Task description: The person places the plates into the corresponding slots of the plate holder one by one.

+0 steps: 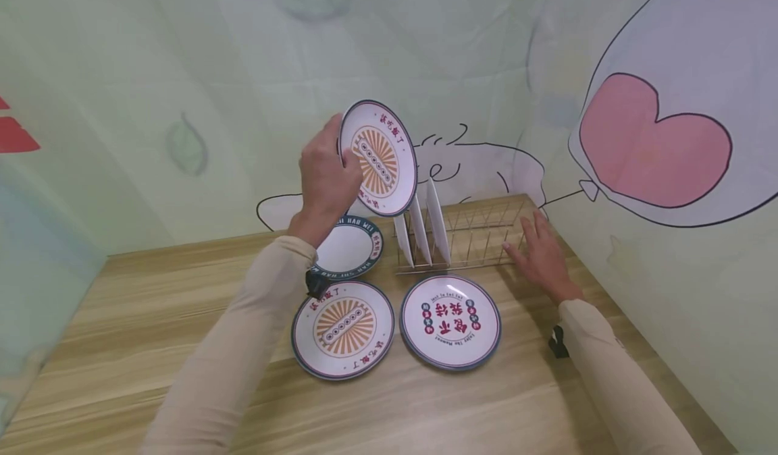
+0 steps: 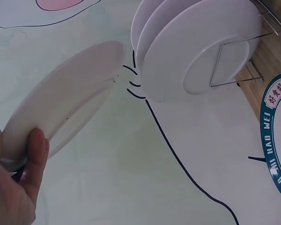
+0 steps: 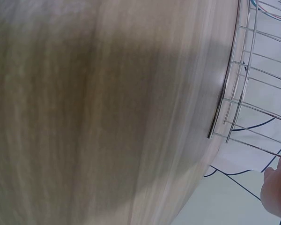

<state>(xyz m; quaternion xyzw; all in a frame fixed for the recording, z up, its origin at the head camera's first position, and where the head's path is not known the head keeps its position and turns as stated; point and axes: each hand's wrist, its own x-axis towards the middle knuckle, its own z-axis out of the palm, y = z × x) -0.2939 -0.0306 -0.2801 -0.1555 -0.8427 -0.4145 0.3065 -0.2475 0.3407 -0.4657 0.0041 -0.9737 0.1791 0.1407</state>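
My left hand [image 1: 328, 175] grips the edge of a white plate [image 1: 379, 158] with an orange sunburst print, thumb on its face. The plate is tilted in the air, left of and above the wire dish rack [image 1: 480, 239]; the left wrist view shows its plain underside. Three white plates [image 1: 438, 222] stand on edge in the rack's left part. My right hand [image 1: 541, 256] rests at the rack's right end, its fingers extended; in the right wrist view only a bit of the hand [image 3: 277, 190] shows beside the end wires.
On the wooden table [image 1: 152, 320] lie a second sunburst plate [image 1: 343, 360], a plate with red lettering [image 1: 451, 350] and a green-rimmed plate [image 1: 349, 249], partly behind my left wrist. A printed cloth wall [image 1: 213, 104] rises behind the table, and another side stands at the right.
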